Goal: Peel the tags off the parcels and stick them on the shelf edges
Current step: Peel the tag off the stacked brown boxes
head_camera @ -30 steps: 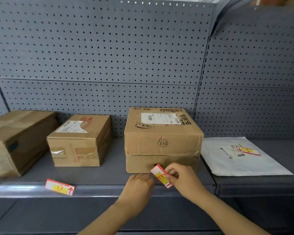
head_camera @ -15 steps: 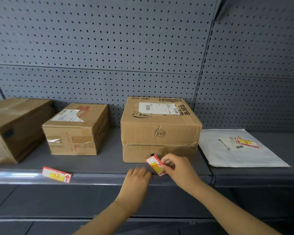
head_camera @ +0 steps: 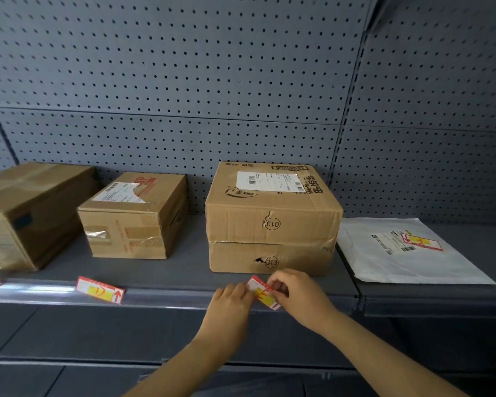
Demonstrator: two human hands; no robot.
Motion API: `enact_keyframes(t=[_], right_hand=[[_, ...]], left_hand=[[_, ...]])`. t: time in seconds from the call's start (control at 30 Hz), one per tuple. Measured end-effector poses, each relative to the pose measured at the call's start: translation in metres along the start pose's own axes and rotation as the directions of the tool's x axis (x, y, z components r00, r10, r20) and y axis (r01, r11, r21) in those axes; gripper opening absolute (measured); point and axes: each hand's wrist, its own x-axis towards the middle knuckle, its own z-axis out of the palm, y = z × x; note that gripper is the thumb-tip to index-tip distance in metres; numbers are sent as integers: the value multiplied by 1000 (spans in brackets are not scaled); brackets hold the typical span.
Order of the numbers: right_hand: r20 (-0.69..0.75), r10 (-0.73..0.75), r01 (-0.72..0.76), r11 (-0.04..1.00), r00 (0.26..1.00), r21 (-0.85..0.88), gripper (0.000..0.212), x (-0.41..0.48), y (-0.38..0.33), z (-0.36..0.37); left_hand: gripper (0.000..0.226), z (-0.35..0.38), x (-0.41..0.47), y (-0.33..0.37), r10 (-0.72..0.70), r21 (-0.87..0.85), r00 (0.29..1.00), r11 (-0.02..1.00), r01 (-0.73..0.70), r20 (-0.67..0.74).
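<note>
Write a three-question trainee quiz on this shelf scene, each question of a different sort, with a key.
1. True or false: the white mailer at the right end of the shelf still carries a red and yellow tag.
2. Which parcel stands directly behind the tag now being handled?
A. the small taped box
B. the box marked 013
C. the white mailer
3. Fill in: both the left hand and the right hand touch the tag at the shelf's front ____.

Key: 1 true; 2 B; 3 edge
</note>
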Motion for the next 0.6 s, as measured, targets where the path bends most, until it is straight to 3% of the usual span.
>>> enact_keyframes(t=[0.2, 0.37, 0.6], right_hand=[[2, -10, 10, 1000, 1000, 9, 15, -5, 4, -16], [-54, 30, -35, 996, 998, -82, 11, -25, 22, -48], [-147, 183, -197, 977, 972, -85, 13, -53, 62, -89]], left_hand=[[37, -18, 6, 3, 40, -53, 999, 998, -40, -18], [24, -41, 35, 22, 155, 19, 987, 988, -154, -36], [38, -59, 78, 72, 291, 5, 956, 957, -291, -20]])
